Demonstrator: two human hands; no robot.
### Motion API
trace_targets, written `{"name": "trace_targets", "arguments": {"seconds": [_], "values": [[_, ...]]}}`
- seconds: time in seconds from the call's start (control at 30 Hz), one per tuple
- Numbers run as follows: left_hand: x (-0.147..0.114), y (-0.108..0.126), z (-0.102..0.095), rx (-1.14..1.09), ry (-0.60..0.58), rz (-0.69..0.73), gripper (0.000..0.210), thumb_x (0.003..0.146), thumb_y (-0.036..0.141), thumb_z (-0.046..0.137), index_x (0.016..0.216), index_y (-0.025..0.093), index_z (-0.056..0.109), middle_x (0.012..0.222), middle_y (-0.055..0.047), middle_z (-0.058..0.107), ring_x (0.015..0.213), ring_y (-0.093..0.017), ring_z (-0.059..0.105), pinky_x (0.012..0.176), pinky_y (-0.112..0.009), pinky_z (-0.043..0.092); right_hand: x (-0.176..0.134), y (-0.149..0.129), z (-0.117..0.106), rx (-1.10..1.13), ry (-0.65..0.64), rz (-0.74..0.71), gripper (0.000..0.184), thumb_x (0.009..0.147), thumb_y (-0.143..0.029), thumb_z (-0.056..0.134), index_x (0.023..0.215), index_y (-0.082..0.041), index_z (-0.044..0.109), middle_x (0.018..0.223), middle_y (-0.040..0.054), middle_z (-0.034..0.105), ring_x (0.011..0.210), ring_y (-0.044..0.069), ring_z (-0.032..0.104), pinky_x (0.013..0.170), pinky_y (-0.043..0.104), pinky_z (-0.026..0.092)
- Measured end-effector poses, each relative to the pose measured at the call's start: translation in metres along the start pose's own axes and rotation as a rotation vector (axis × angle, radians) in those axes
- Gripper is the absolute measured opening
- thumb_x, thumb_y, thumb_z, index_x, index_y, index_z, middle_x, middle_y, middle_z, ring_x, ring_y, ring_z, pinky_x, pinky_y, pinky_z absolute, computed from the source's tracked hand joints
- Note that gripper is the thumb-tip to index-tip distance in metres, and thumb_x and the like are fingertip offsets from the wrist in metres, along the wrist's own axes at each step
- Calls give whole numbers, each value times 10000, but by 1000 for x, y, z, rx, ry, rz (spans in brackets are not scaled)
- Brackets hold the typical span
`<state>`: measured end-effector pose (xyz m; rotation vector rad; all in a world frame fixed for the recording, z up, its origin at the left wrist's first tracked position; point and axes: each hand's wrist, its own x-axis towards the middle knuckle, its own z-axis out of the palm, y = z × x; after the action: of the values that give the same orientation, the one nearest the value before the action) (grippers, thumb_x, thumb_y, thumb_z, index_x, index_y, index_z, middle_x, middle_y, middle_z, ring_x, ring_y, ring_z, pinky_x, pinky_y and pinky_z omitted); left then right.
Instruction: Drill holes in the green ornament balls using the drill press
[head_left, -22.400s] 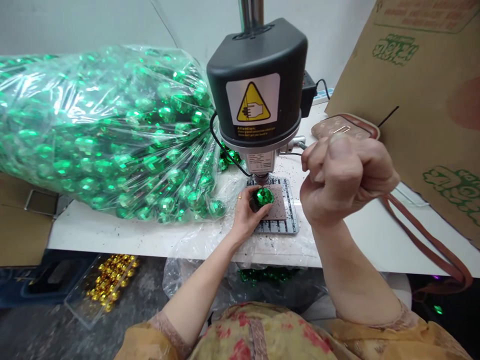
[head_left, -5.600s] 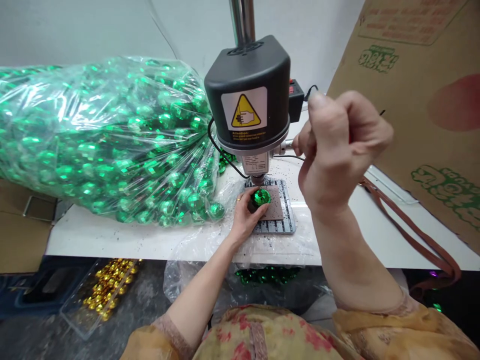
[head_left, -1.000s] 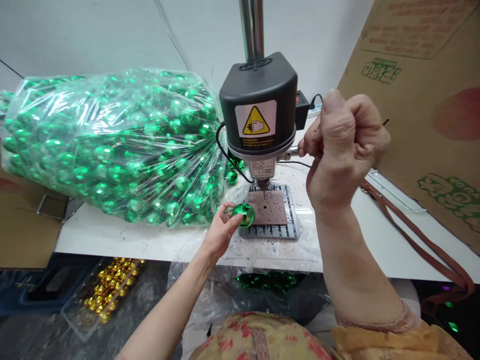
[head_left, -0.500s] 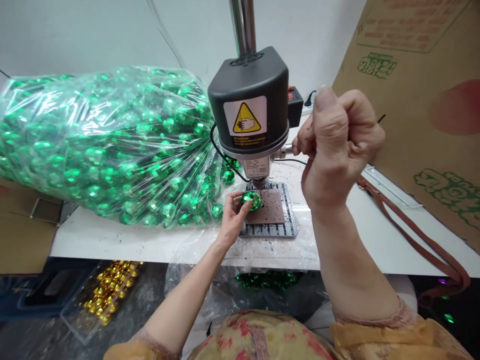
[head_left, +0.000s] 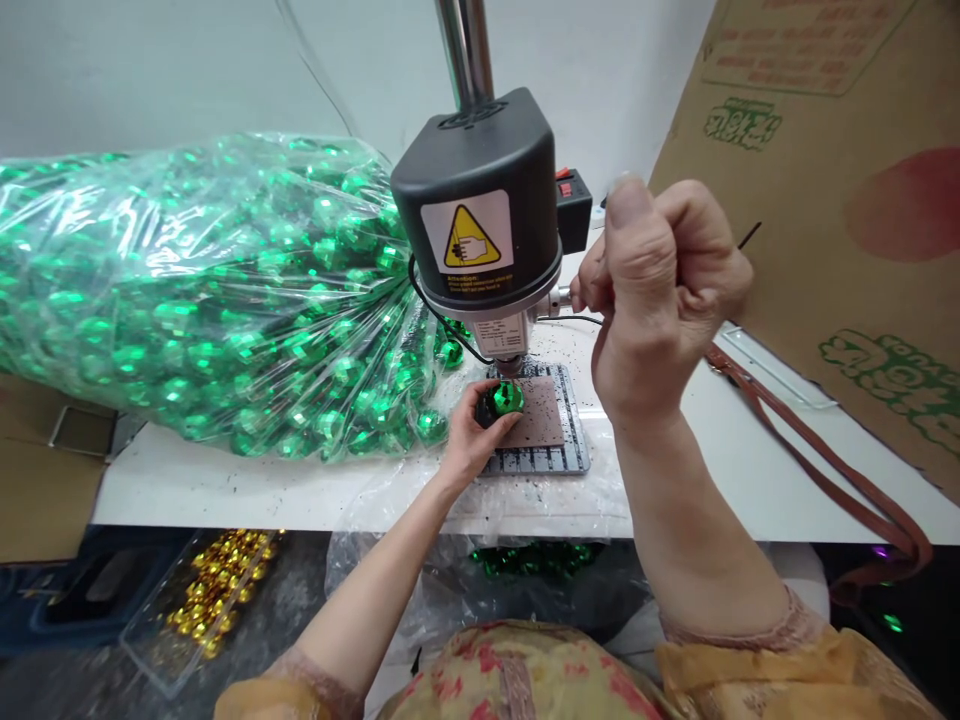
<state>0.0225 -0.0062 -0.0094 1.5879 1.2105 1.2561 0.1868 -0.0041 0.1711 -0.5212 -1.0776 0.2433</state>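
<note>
My left hand (head_left: 478, 428) grips a shiny green faceted ball (head_left: 508, 397) between thumb and fingers, just under the chuck (head_left: 509, 366) of a small bench drill press (head_left: 474, 205). Beneath the ball lies a brown board (head_left: 545, 412) on the slotted metal base (head_left: 576, 440), strewn with dark shavings. At the machine's right side, my right hand (head_left: 660, 280) is closed around the feed handle (head_left: 556, 300), which it mostly hides. Whether the drill bit touches the ball cannot be made out.
A large clear bag (head_left: 225, 300) of green balls fills the table's left side. On the right stand a cardboard box (head_left: 840, 220) and a brown strap (head_left: 810, 440). Below left, a clear bin (head_left: 161, 640) holds gold balls. Plastic sheeting (head_left: 390, 510) hangs at the front edge.
The green ball has turned in my left hand, and its dark side now faces left. My right hand stays on the handle. The whole view has shifted slightly.
</note>
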Motion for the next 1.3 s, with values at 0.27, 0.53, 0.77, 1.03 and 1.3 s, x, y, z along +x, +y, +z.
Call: {"name": "trace_targets", "arguments": {"seconds": [0.27,0.53,0.77,1.03,1.3], "values": [[1,-5,7,-25,-11,-43,563,734,376,896,1221,241,649,1200,-63,708,1129,-260,664,1034,-414,498,-1,-2,1,40,24,3,423,937,-288,602,637,-214,312,552,-55,257,461,40,361,484,264,267],[-1,2,12,76,-11,77,503,753,355,880,1195,230,675,1169,-76,686,1136,-273,643,1031,-431,493,1,-3,2,16,22,4,432,954,-205,572,628,-203,289,559,-64,237,456,5,375,485,218,288],[-4,2,21,46,-19,63,480,809,361,839,1241,240,668,1261,-94,683,1209,-290,619,1085,-451,451,8,-7,5,20,4,74,464,938,-200,601,617,-206,267,554,-69,261,446,5,330,485,231,303],[-9,3,21,-34,-29,-2,540,807,363,845,1265,223,595,1252,-92,672,1169,-266,633,1056,-422,473,-7,1,0,49,43,4,467,930,-276,631,604,-210,303,535,-55,234,451,52,308,472,291,250],[-8,2,22,-37,-20,19,533,796,376,857,1241,220,607,1243,-93,671,1176,-271,633,1058,-416,469,-27,13,-6,77,82,-138,461,939,-255,596,591,-206,299,514,-37,269,471,74,278,469,307,251]]}}
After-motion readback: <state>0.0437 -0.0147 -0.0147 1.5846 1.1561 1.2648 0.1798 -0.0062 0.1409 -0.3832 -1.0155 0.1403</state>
